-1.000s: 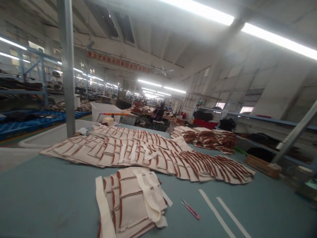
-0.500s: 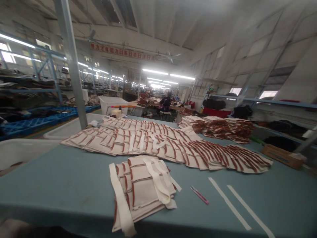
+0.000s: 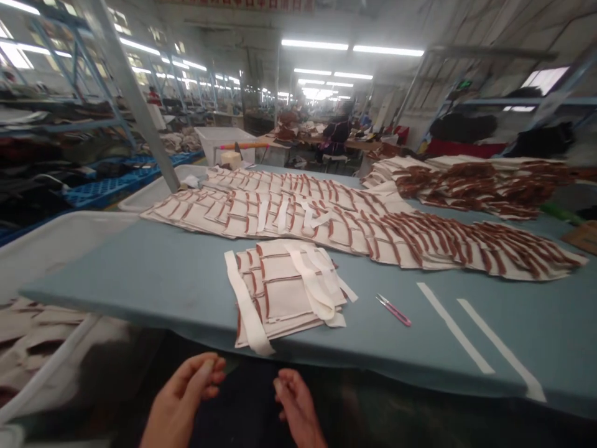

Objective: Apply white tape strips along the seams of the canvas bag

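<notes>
My left hand (image 3: 186,392) and my right hand (image 3: 296,398) are in front of the table's near edge, a short gap apart. Both have curled fingers with the thumbs pressed in; anything pinched there is hidden or too small to make out. Just beyond them lies a small stack of cream fabric pieces with brown edges (image 3: 284,295). A cream strip (image 3: 247,308) runs along its left side and hangs slightly over the table edge. A looped cream strip (image 3: 311,286) rests on top. Pink-handled thread snips (image 3: 394,310) lie right of the stack.
Two pale strips (image 3: 457,330) (image 3: 501,348) lie on the green tabletop (image 3: 140,274) at right. Behind spreads a long overlapping row of brown-edged pieces (image 3: 345,230), with a heaped pile (image 3: 480,180) at back right. White bins (image 3: 88,224) and a metal post (image 3: 135,87) stand left. A person (image 3: 336,135) sits beyond.
My view has tilted downward. Both hands have come into sight below the table edge; earlier only a blurred shape showed at lower left. The fabric, strips and snips lie as before.
</notes>
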Motion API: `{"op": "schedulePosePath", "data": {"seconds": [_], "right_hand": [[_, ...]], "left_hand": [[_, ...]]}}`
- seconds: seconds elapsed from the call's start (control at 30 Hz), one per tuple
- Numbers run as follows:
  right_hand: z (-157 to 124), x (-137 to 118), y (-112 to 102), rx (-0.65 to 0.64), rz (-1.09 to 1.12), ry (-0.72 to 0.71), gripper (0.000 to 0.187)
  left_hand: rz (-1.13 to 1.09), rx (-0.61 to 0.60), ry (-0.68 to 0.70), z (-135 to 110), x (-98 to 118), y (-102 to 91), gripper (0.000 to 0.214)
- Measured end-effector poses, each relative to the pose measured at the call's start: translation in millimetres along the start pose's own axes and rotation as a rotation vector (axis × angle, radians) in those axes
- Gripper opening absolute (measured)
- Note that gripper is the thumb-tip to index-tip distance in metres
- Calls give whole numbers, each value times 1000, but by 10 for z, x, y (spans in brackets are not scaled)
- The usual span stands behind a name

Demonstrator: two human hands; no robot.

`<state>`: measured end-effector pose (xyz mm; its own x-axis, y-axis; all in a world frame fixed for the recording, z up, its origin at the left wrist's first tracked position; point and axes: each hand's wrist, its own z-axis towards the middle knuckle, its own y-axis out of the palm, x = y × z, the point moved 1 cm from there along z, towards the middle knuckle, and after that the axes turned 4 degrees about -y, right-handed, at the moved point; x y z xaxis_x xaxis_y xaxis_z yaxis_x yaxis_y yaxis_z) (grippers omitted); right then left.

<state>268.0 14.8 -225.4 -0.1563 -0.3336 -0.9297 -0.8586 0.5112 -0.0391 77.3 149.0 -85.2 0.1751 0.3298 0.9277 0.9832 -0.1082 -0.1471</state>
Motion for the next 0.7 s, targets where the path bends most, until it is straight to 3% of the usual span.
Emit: {"op": "schedulePosePath", "data": {"seconds": [0.13, 0.3, 0.47, 0.6, 0.7], "right_hand": [[-41, -249, -97, 77, -37, -167, 46], [-54, -550, -66, 98, -47, -244, 47], [154, -691, 128, 40, -2, -243, 54], [283, -801, 253, -18, 62, -202, 49], [253, -952, 301, -66, 122, -185, 57]], "left_hand": [[5, -15, -57, 225, -86, 263, 79], [-59, -104, -178, 218, -229, 537, 73], [-186, -166, -193, 134, -296, 751, 68], [-201, -136, -188, 131, -249, 787, 68], [-150, -21, -177, 114, -221, 667, 72]]}}
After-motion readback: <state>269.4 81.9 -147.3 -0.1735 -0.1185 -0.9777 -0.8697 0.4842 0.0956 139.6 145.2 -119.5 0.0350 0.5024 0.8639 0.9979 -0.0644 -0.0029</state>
